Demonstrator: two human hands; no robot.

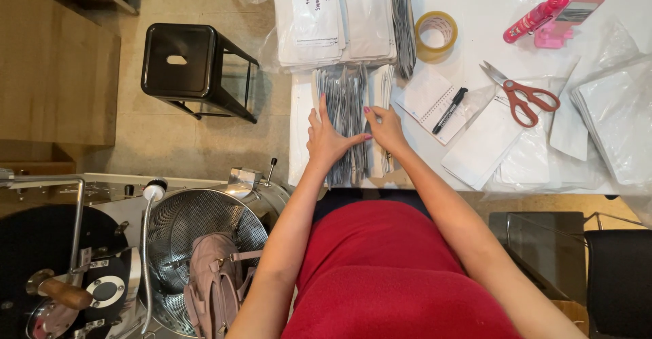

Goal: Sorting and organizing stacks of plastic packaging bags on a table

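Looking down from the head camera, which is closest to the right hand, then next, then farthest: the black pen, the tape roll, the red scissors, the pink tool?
From the right hand:
1. Black pen, on the notebook beside it.
2. Tape roll, farther up the table.
3. Red scissors, out to the right.
4. Pink tool, far corner.

Bright, even light; sharp focus

A white table (475, 0) carries everything here. At its 12 o'clock edge lies a stack of white pouches (336, 16), with a roll of clear tape (435, 33) just beside it. A row of silver pouches (346, 108) lies at 9 o'clock. A spiral notepad (426, 98) with a black pen (449, 109) lies centrally. Red-handled scissors (521, 95) lie toward 3 o'clock, a pink tool (540, 14) at 1 o'clock.
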